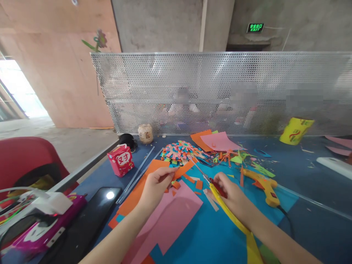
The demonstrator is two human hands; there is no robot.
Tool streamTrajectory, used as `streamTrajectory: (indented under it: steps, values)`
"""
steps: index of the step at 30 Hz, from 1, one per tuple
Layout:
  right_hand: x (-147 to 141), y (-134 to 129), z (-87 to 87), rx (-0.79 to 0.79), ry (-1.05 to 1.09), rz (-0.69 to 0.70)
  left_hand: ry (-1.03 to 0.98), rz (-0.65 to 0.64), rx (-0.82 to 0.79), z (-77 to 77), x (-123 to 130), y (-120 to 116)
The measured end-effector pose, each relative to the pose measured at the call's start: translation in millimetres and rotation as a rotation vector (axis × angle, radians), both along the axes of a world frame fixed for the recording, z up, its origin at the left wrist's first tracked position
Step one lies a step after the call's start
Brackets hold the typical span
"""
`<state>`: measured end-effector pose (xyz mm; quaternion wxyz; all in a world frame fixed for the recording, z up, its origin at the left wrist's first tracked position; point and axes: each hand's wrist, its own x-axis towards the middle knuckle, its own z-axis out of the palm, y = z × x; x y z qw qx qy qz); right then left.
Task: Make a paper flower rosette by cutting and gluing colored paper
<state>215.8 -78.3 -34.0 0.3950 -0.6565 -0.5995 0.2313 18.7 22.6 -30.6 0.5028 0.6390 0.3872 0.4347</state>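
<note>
My left hand (158,183) pinches a narrow strip of orange paper (184,169) between thumb and fingertips. A pair of scissors (204,173) is in my right hand (229,192), its blades pointing up and left near the strip's right end. A long yellow band (233,216) runs from beside the scissors' handles down along my right forearm. Pink paper (176,216) and orange paper (143,185) lie beneath my left hand. Small orange scraps (199,184) are scattered between my hands on a blue sheet (217,231).
Colourful fringed paper flowers (181,151) sit ahead. To the right lies a yellow glue gun (264,187) with a clear stick. On the left are a red box (120,160), a phone (85,220) and a power strip (52,225). A perforated metal screen (203,80) stands behind; people sit beyond it.
</note>
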Motion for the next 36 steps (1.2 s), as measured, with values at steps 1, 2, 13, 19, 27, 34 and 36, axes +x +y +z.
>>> streamTrajectory:
  steps: [1, 2, 13, 19, 27, 34, 36]
  values:
    - [0.3, 0.0, -0.6, 0.002, -0.008, -0.001, 0.005, 0.002, 0.005, -0.3, 0.1, 0.6]
    - [0.5, 0.1, -1.2, 0.0, -0.018, -0.002, 0.011, 0.005, 0.01, -0.6, 0.1, 1.1]
    - [-1.2, -2.1, 1.4, -0.046, -0.036, 0.011, 0.047, 0.032, 0.026, -2.3, -1.4, 5.7]
    - [-1.4, -1.8, 1.7, -0.025, -0.039, 0.003, 0.051, 0.021, 0.017, -3.1, 1.7, 3.0]
    - [-0.4, -0.4, 3.1, -0.01, -0.032, -0.005, 0.058, -0.006, 0.007, -7.6, 3.3, 2.9]
    - [1.8, 2.6, 7.0, -0.068, -0.172, -0.079, 0.033, -0.002, -0.034, -5.6, 3.6, 3.6]
    - [5.0, 4.1, 6.7, -0.092, -0.249, -0.144, 0.026, 0.009, -0.055, -4.3, 3.7, 3.3]
